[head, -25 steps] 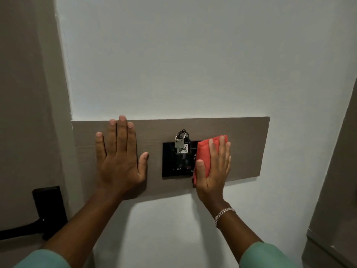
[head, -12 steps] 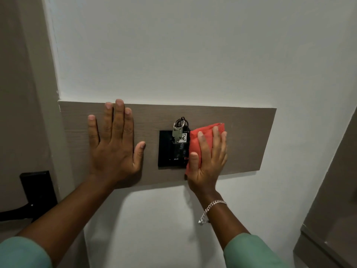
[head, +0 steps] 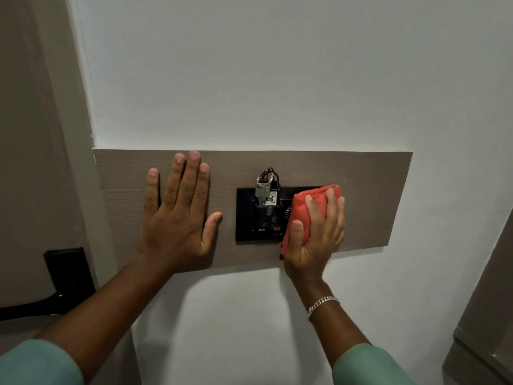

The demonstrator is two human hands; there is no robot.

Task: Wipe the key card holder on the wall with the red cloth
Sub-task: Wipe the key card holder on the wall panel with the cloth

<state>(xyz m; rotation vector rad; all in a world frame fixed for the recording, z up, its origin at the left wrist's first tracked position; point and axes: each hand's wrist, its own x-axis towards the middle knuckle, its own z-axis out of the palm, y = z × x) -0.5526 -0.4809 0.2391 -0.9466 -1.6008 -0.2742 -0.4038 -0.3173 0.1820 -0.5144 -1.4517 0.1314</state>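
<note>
White wall with a grey-brown wood panel running across it; door frame and a black door handle at far left. The black key card holder is mounted near the middle of the panel. A key ring with a numbered tag hangs from its top slot.

Left hand: flat, fingers spread, palm pressed on the panel just left of the holder. It holds nothing and looks like a brace.

Right hand: fingers closed over the folded red cloth, pressing it against the holder's right edge. The cloth overlaps onto the panel; the holder's right margin is hidden, so coverage there is uncertain.

Judgement: wiping under way; left and centre of the holder's face are exposed. To do well: keep the cloth flat, use short sideways strokes with light pressure, work around the hanging key rather than snagging it, and finish along the edges.
</note>
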